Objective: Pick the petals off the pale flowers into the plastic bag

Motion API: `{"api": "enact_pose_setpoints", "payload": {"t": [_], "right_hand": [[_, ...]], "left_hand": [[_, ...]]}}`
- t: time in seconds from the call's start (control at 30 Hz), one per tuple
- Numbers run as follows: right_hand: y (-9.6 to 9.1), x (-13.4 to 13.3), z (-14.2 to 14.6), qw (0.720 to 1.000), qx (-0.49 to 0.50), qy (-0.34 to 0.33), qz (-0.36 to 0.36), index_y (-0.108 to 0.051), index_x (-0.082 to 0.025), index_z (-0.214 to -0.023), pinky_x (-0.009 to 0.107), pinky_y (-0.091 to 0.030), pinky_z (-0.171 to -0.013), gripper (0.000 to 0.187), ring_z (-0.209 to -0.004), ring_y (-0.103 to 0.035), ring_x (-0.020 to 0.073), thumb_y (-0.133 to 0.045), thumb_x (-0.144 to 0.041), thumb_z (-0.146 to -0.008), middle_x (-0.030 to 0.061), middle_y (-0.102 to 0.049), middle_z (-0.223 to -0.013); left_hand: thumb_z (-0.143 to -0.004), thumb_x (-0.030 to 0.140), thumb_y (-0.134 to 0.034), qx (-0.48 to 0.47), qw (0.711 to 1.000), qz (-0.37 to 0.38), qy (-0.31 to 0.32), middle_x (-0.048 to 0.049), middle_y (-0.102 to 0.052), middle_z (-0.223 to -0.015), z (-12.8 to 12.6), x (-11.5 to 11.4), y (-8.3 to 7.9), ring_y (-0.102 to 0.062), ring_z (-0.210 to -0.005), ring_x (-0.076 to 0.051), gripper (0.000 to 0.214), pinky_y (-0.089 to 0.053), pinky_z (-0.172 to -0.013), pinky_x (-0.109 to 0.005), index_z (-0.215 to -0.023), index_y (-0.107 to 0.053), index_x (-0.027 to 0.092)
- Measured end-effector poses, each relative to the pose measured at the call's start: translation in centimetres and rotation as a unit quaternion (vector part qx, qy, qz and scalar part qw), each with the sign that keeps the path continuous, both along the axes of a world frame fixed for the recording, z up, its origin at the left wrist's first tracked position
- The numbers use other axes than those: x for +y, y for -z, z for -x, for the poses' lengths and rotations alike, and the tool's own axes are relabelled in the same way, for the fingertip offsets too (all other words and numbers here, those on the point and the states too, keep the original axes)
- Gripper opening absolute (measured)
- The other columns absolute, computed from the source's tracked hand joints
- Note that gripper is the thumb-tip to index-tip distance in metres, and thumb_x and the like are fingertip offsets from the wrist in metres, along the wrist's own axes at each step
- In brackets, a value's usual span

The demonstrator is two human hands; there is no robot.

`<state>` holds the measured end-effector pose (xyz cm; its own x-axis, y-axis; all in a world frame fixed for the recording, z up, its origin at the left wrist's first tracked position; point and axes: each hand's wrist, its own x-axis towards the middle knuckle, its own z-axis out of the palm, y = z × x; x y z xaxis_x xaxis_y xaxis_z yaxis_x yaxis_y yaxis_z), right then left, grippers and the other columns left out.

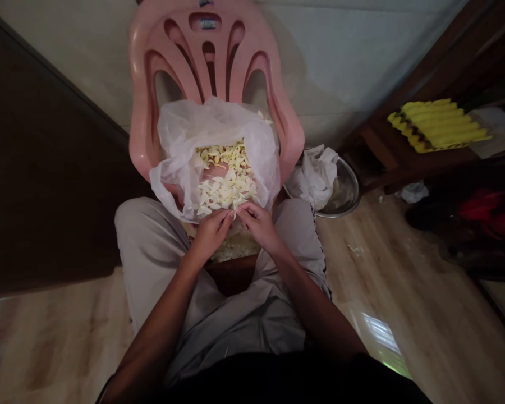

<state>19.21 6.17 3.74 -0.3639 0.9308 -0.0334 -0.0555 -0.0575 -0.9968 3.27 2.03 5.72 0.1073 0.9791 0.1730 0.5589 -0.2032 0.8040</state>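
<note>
My left hand point(212, 229) and my right hand point(256, 220) meet at the near edge of an open white plastic bag point(179, 134). Both are closed, fingertips pinched together around a small pale flower piece point(234, 212). Its exact shape is mostly hidden by the fingers. Just beyond them, many loose white flower pieces point(225, 189) lie in the bag. Farther back is a yellower group of flower pieces point(234, 155), with a pinkish gap between the two. The bag rests on the seat of a pink plastic chair point(138, 112).
To the right on the floor stands a metal basin point(353, 188) holding a crumpled white bag point(317, 174). A yellow egg-carton-like tray point(444, 126) lies on a low wooden shelf point(425, 160). My knees flank the chair's front. A dark panel point(46, 168) rises on the left.
</note>
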Motion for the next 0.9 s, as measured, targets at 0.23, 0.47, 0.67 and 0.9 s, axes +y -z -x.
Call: {"api": "enact_pose_setpoints", "payload": {"t": [0.23, 0.47, 0.67, 0.9], "right_hand": [[-0.26, 0.04, 0.04, 1.000, -0.008, 0.000, 0.005, -0.064, -0.022, -0.082, 0.025, -0.034, -0.051, 0.030, -0.051, -0.042, 0.0111, -0.062, -0.051, -0.088, -0.0047, -0.052, -0.061], [-0.53, -0.24, 0.23, 1.000, -0.016, 0.013, 0.006, -0.063, -0.023, -0.082, 0.025, -0.034, -0.051, 0.030, -0.052, -0.042, 0.0114, -0.061, -0.052, -0.088, -0.0043, -0.052, -0.061], [-0.25, -0.36, 0.36, 0.999, -0.033, 0.018, 0.018, -0.061, -0.023, -0.081, 0.025, -0.034, -0.051, 0.027, -0.053, -0.043, 0.0122, -0.060, -0.049, -0.088, -0.0048, -0.049, -0.059], [0.32, -0.34, 0.92, 0.996, -0.050, 0.074, 0.016, -0.052, -0.023, -0.074, 0.025, -0.032, -0.051, 0.024, -0.054, -0.041, 0.0120, -0.060, -0.043, -0.084, -0.0054, -0.045, -0.059]], "left_hand": [[-0.102, 0.039, -0.041, -0.045, 0.999, 0.029, -0.004, -0.0004, -0.065, -0.075, 0.01, 0.18, 0.29, -0.060, -0.073, -0.017, 0.037, -0.043, -0.074, -0.027, -0.076, -0.062, 0.021], [-0.100, 0.038, -0.044, -0.050, 0.998, 0.040, -0.014, 0.0001, -0.068, -0.074, 0.05, 0.18, 0.29, -0.062, -0.072, -0.017, 0.033, -0.045, -0.072, -0.026, -0.083, -0.067, 0.021], [-0.095, 0.029, -0.047, 0.005, 1.000, 0.020, -0.004, -0.0010, -0.071, -0.077, 0.08, 0.12, -0.04, -0.062, -0.073, -0.018, 0.025, -0.046, -0.072, -0.026, -0.095, -0.071, 0.022], [-0.090, 0.029, -0.054, -0.074, 0.990, 0.055, -0.109, 0.0028, -0.066, -0.066, -0.24, 0.19, 0.40, -0.060, -0.063, -0.015, 0.021, -0.045, -0.064, -0.024, -0.077, -0.069, 0.021]]}}
